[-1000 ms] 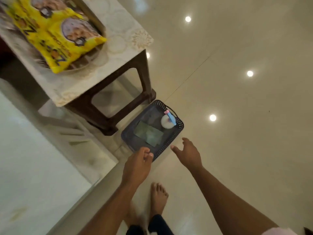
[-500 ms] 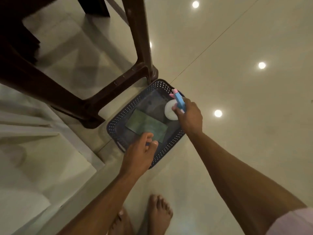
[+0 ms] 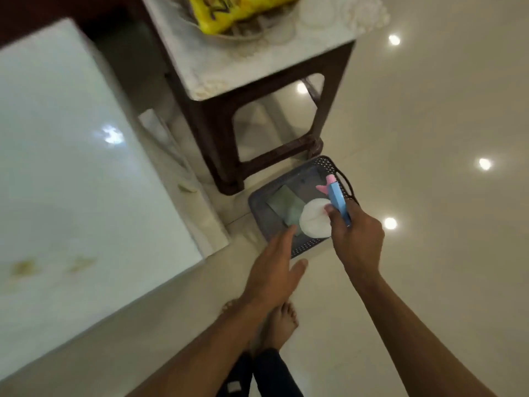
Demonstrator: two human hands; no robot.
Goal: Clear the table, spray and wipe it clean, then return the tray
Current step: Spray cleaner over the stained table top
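Right hand point(image 3: 356, 233) gripping spray bottle point(image 3: 336, 200), nozzle pointing far-left, left hand point(image 3: 274, 272) spread, basket point(image 3: 329, 164) on glossy tiled floor point(image 3: 429, 138).

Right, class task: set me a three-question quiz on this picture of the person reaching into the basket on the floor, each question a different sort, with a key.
1. True or false: the right hand grips the spray bottle.
2. Multiple choice: the folded green cloth lies
A. on the white tabletop
B. in the dark basket
C. under the yellow packet
3. Fill in: the yellow packet rests on a plate on the small ____-topped side table.

Key: 1 true, its fingers curl round the blue trigger head. 2 B. 3 marble. The left hand is open and holds nothing.
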